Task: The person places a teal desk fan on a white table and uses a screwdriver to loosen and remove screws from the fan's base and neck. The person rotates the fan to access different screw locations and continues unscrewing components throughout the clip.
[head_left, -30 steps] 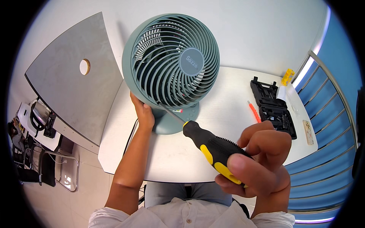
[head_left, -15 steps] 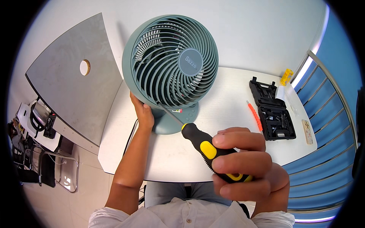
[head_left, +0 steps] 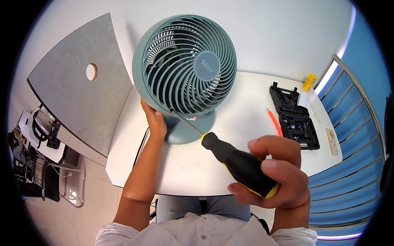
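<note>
A grey-green desk fan (head_left: 206, 66) with a round spiral grille stands on its base (head_left: 180, 137) on the white table. My left hand (head_left: 155, 122) grips the lower left of its housing, fingers partly hidden behind it. My right hand (head_left: 283, 168) is loosely curled round the rear of a black and yellow screwdriver (head_left: 236, 162), thumb below the handle and index and middle fingers on its far side. The shaft slants up and left, its tip at the lower rim of the grille. Whether the tip sits in a screw is too small to tell.
To the right on the table (head_left: 242, 102) lie an open black tool case (head_left: 297, 127) with bits, an orange-red flexible shaft (head_left: 274, 122), a yellow box (head_left: 309, 83) and a pale remote (head_left: 331, 142). A grey panel (head_left: 74, 78) stands left; a metal railing (head_left: 349, 82) runs along the right.
The screwdriver handle has turned, its yellow patch no longer facing up. My right fingers have loosened and shifted right towards the handle's end. My left hand and the fan stay nearly still.
</note>
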The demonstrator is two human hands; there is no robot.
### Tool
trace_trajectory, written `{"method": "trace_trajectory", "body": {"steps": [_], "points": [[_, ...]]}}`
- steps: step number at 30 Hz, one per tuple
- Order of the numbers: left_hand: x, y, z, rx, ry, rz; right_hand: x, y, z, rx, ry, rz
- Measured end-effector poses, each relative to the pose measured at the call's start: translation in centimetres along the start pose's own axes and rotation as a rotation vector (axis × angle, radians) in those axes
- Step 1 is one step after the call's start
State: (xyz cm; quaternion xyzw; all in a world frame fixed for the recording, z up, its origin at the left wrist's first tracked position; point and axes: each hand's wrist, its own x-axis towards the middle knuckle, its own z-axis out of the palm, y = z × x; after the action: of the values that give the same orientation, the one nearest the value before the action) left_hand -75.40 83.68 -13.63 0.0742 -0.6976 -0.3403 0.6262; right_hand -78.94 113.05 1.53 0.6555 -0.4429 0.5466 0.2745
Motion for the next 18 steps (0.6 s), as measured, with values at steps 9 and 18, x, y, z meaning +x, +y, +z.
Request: {"method": "trace_trajectory", "body": {"steps": [9, 18], "points": [[-0.1, -0.4, 0.2, 0.005, -0.008, -0.024, -1.7, -0.3, -0.1, -0.022, -0.049, -0.1], [0.1, 0.1, 0.1, 0.007, -0.015, -0.005, -1.9, -0.7, -0.7, -0.017, -0.08, -0.091]]}}
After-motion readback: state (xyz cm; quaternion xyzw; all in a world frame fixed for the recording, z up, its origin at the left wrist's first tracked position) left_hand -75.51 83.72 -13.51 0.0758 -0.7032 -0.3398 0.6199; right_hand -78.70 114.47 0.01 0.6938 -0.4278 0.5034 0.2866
